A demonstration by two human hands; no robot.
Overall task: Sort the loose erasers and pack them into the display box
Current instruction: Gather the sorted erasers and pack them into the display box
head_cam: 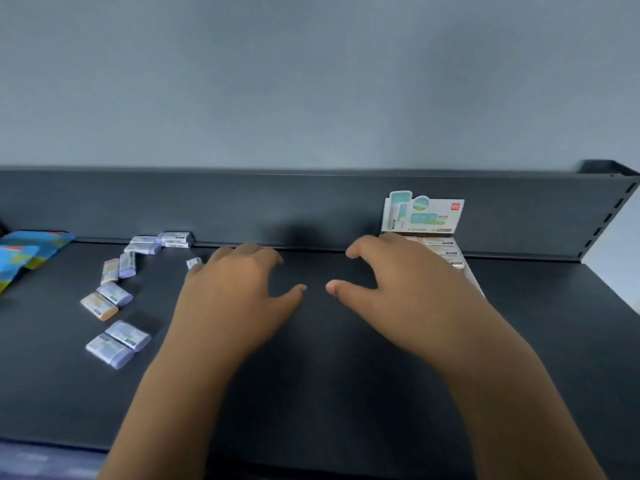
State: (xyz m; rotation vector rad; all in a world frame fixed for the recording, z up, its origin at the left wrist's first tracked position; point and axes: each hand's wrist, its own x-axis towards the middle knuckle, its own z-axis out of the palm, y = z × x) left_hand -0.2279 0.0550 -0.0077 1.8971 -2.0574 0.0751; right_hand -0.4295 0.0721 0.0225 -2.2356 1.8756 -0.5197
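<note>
Several loose erasers in purple and orange sleeves lie scattered on the left of the dark shelf (pixel 311 358); one purple pair (pixel 117 344) is nearest, an orange one (pixel 99 306) sits behind it, and a small stack (pixel 175 239) rests against the back panel. The display box (pixel 424 214) stands at the back right with its printed header flap up and rows of erasers (pixel 441 249) inside. My left hand (pixel 235 292) hovers mid-shelf, fingers loosely curled, holding nothing; one eraser (pixel 194 262) lies just beyond its fingertips. My right hand (pixel 398 285) hovers in front of the box, fingers relaxed, partly hiding it.
A blue and green printed packet (pixel 31 252) lies at the far left edge. The shelf's dark back panel (pixel 311 206) rises behind everything, and a slotted upright (pixel 609 216) closes the right end. A grey wall stands above.
</note>
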